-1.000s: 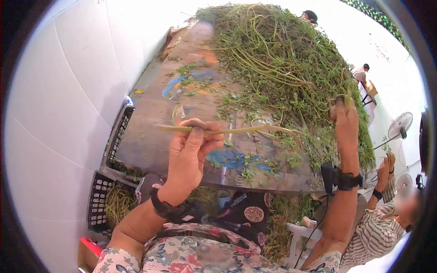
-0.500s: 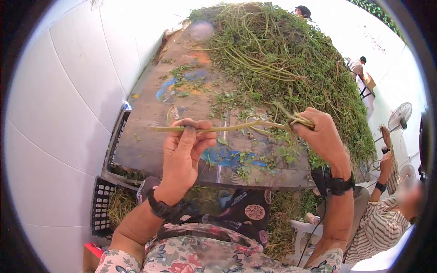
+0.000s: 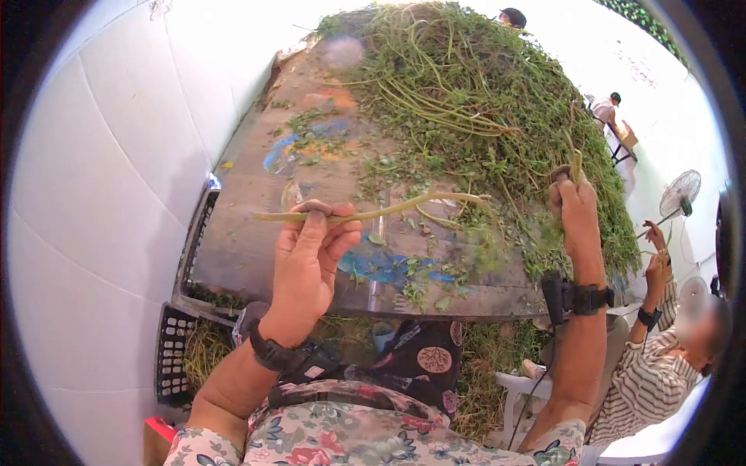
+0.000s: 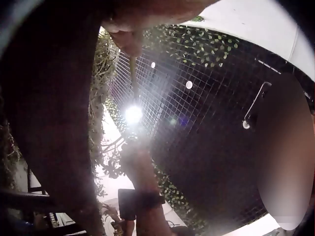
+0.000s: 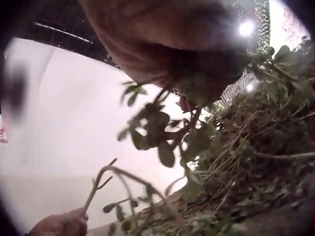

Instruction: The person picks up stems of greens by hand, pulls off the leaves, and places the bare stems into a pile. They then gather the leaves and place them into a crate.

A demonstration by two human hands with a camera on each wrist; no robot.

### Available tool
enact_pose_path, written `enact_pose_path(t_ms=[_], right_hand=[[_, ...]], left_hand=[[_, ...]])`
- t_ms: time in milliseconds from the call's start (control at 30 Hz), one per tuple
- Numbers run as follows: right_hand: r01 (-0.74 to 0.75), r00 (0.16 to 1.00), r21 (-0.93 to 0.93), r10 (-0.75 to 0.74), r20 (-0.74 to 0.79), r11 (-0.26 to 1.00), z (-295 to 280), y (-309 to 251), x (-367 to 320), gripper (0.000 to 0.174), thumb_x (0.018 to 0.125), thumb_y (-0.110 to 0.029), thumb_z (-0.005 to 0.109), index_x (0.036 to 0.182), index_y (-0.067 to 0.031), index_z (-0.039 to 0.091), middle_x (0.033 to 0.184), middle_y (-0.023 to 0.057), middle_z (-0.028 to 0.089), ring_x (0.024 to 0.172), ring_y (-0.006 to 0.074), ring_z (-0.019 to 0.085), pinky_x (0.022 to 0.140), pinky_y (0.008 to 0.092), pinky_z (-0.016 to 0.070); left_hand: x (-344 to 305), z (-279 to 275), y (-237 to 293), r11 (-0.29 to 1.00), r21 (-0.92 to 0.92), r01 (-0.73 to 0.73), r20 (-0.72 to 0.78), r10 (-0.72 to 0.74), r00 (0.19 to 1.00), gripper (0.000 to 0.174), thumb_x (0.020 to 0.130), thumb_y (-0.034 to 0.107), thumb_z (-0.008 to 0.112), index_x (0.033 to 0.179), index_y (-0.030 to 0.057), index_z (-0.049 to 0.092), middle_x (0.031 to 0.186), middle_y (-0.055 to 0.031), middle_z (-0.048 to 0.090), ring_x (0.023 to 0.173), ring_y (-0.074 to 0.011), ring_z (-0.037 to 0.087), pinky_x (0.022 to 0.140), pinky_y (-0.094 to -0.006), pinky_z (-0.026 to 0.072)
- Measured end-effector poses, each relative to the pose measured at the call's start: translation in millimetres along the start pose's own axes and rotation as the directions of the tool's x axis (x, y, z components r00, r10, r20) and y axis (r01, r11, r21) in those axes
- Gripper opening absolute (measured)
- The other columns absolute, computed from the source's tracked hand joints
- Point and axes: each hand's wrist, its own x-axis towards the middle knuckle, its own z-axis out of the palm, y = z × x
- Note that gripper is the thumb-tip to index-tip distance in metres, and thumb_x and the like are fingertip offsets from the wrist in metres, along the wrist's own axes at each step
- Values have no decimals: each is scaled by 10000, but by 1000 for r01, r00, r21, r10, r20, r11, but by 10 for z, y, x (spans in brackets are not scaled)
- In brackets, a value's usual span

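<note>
My left hand (image 3: 305, 260) pinches a long pale-green plant stem (image 3: 396, 206) between thumb and fingers. The stem runs out to the right, bending down at its far end over the table (image 3: 256, 248). Over the right side of the table, my right hand (image 3: 576, 213) holds a leafy sprig (image 5: 165, 130), whose short stalk (image 3: 576, 163) sticks up past the curled fingers. Its leaves hang below that hand in the right wrist view. Beside the right hand rises a big heap of green plants (image 3: 497, 93).
Loose leaves (image 3: 315, 124) lie scattered on the table. Black crates (image 3: 172, 353) stand at the left, below a white wall (image 3: 101, 194). Another person in a striped shirt (image 3: 645, 388) sits close on the right, near a standing fan (image 3: 681, 193).
My right hand came in from the heap to the stem's far end, then moved back right and up, holding a sprig. The left hand keeps its pinch on the stem, drifting slightly left.
</note>
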Motion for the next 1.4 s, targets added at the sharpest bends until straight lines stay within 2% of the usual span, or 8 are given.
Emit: enact_pose_path(t_ms=[233,333,633,833,933,1067,1200,1400], right_hand=[[-74,985,-36,79,155,997,21,-231,-259,221,804,-253,611,830,-46,539,603,-15,478,534,53,436,469,214,335],[168,975,-134,-145,167,977,219,-341,-375,214,748,-183,655,851,-15,572,610,-11,496,561,83,469,521,243,388],[449,890,-394,-361,280,802,494,-306,-486,171,731,-113,593,857,3,589,775,195,594,699,348,574,602,357,444],[239,954,-231,-184,236,943,456,-224,-423,159,773,-117,503,869,-3,556,679,126,566,555,197,517,509,329,391],[-198,979,205,184,89,958,272,-88,-252,138,788,-143,483,839,-33,548,649,48,546,533,101,445,475,279,340],[-162,986,351,139,89,922,45,107,-163,106,795,-179,498,801,-74,515,644,9,520,543,67,406,508,220,314],[128,967,-213,-74,244,969,81,-200,-367,274,781,-199,556,958,7,586,771,34,592,648,144,517,636,266,419],[270,817,-218,-103,567,938,321,-194,-389,305,746,-196,600,975,5,591,737,132,602,669,188,542,642,308,439]], left_hand=[[12,2,-12,1000,-4,-11,-52,11,999,167,903,175,494,994,39,526,1006,-139,605,833,-195,632,698,-249,560],[15,-7,-16,1000,-22,-19,-44,18,999,161,902,171,495,988,41,534,1003,-142,607,833,-198,633,687,-249,562],[-10,17,11,1000,-24,7,-49,-8,999,160,902,169,495,992,43,536,997,-140,611,835,-199,634,700,-256,561],[-1,-5,10,999,-25,23,-37,-24,999,170,903,173,494,1009,44,528,1003,-138,610,841,-195,631,706,-256,560],[12,-22,0,1000,-17,8,-43,-9,999,174,903,177,494,1011,45,527,1005,-135,609,845,-192,629,706,-253,559],[-1,-11,-2,1000,-6,12,-39,-12,999,172,903,185,494,1007,52,529,1004,-131,609,842,-191,629,702,-249,558],[-1,2,0,1000,-19,18,-36,-19,999,154,912,172,476,997,43,489,990,-141,599,843,-214,627,723,-278,550],[-19,22,14,1000,22,13,-97,-10,995,165,914,178,473,1012,47,484,1015,-148,588,862,-221,621,728,-281,549]])
